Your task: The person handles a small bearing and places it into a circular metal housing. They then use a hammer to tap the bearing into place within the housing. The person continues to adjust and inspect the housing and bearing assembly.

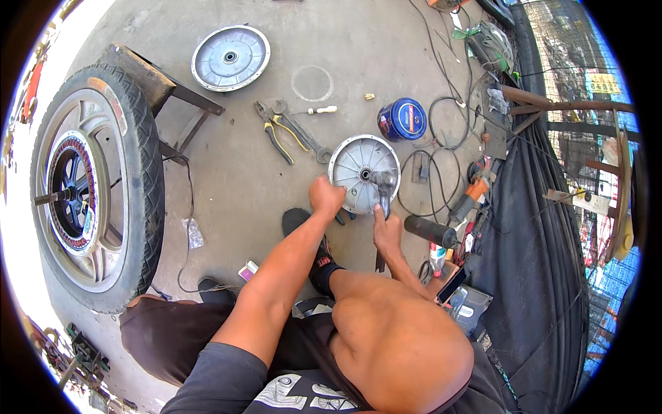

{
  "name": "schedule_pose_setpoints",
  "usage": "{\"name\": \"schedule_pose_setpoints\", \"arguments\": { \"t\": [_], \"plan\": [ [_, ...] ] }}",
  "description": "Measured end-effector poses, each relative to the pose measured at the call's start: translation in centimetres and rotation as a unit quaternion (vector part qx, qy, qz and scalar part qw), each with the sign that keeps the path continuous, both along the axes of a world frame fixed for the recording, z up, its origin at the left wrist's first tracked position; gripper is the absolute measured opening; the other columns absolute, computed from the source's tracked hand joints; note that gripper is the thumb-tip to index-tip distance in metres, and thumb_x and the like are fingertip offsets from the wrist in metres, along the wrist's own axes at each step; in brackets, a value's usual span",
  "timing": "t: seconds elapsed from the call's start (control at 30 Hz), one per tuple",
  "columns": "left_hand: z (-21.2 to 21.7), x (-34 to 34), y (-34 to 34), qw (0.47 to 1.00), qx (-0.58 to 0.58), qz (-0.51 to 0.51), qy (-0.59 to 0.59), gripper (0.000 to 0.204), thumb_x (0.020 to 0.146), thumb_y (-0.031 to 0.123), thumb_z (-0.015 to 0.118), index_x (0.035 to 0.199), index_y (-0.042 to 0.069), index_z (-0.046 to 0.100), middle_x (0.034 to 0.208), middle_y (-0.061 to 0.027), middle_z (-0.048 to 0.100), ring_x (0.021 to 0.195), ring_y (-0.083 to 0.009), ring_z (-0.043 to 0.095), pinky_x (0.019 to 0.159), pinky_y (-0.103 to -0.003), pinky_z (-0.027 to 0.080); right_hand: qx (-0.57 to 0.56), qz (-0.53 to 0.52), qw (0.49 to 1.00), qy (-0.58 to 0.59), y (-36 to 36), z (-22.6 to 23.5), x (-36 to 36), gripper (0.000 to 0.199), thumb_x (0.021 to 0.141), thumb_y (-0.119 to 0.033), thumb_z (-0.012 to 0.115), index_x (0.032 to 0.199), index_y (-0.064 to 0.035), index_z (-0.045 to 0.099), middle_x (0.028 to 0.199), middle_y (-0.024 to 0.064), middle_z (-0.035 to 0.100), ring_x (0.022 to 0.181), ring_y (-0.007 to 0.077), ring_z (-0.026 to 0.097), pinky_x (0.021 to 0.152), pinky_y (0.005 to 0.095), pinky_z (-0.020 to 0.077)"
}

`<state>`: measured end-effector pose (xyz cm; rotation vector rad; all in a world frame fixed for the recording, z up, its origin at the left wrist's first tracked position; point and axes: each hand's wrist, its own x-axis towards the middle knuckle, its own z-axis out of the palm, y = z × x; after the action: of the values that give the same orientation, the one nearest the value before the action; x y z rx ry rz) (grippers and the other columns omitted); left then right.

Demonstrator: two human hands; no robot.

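A round silver motor hub cover (pixel 355 153) with radial ribs and a bearing at its centre is tilted in front of me. My left hand (pixel 326 196) is closed on its near left rim. A hammer (pixel 384 199) is in my right hand (pixel 388 233), its head blurred over the cover, just right of the bearing. I cannot tell whether the head touches the cover. The lower end of the handle shows below my fist. What supports the cover is mostly hidden.
A second hub cover (pixel 231 58) lies at the far left. Pliers (pixel 281 131), a wrench (pixel 303 132) and a screwdriver (pixel 321 110) lie mid-floor beside a blue tub (pixel 402 119). A tyred wheel (pixel 96 186) leans at a metal stand (pixel 148 79). Cables (pixel 441 141) and an angle grinder (pixel 470 199) lie right.
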<state>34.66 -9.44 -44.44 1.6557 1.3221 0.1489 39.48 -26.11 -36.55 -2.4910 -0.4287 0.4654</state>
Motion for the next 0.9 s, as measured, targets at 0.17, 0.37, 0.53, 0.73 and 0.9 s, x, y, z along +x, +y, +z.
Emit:
{"name": "schedule_pose_setpoints", "arguments": {
  "t": [0.17, 0.37, 0.53, 0.73, 0.9],
  "plan": [
    [-1.9, -0.3, -0.9, 0.999, -0.048, 0.014, -0.022, 0.022, 0.070, 0.011, 0.080, 0.086, -0.002, 0.072, 0.067, -0.0204, 0.069, 0.053, -0.0284, 0.068, 0.059, -0.041, 0.055, -0.060, 0.020, 0.997, 0.038, -0.5, -0.4, 0.7, 0.054, 0.097, -0.042, 0.059, 0.069, 0.0045, 0.057, 0.051, 0.0105, 0.049, 0.050, 0.0201, 0.049, 0.050, 0.0422, 0.0409],
    [-0.9, 0.2, 0.2, 0.993, -0.121, 0.008, 0.000, 0.034, 0.066, 0.016, 0.080, 0.093, -0.003, 0.070, 0.094, -0.0274, 0.069, 0.092, -0.0450, 0.067, 0.079, -0.050, 0.054, 0.011, 0.012, 0.999, -0.028, 1.4, -0.1, 1.4, 0.055, 0.098, -0.042, 0.058, 0.070, 0.0060, 0.057, 0.053, 0.0160, 0.048, 0.053, 0.0270, 0.051, 0.053, 0.0445, 0.0414],
    [0.6, -0.5, 0.1, 0.992, -0.123, -0.003, -0.007, 0.033, 0.066, 0.016, 0.079, 0.090, -0.003, 0.070, 0.092, -0.0276, 0.069, 0.091, -0.0457, 0.067, 0.078, -0.050, 0.054, -0.011, 0.001, 1.000, 0.020, 2.0, -0.1, 2.2, 0.049, 0.097, -0.039, 0.060, 0.082, 0.0071, 0.063, 0.063, 0.0265, 0.058, 0.059, 0.0401, 0.060, 0.059, 0.0483, 0.0447],
    [-1.0, -0.1, -0.1, 0.999, -0.043, 0.008, -0.016, 0.025, 0.069, 0.014, 0.081, 0.083, -0.003, 0.069, 0.066, -0.0203, 0.069, 0.056, -0.0309, 0.069, 0.060, -0.042, 0.055, -0.025, 0.010, 0.999, 0.042, 2.7, 1.0, 2.3, 0.048, 0.096, -0.038, 0.060, 0.080, 0.0068, 0.062, 0.062, 0.0256, 0.057, 0.057, 0.0380, 0.058, 0.059, 0.0483, 0.0444],
    [-1.3, -0.1, -0.5, 0.999, -0.036, 0.004, -0.016, 0.025, 0.070, 0.011, 0.079, 0.086, -0.005, 0.070, 0.068, -0.0207, 0.069, 0.054, -0.0295, 0.069, 0.056, -0.041, 0.055, -0.047, 0.012, 0.999, 0.024, 2.3, 0.5, 1.4, 0.048, 0.096, -0.037, 0.061, 0.078, 0.0072, 0.061, 0.059, 0.0227, 0.054, 0.055, 0.0318, 0.058, 0.058, 0.0472, 0.0446]
  ]
}}
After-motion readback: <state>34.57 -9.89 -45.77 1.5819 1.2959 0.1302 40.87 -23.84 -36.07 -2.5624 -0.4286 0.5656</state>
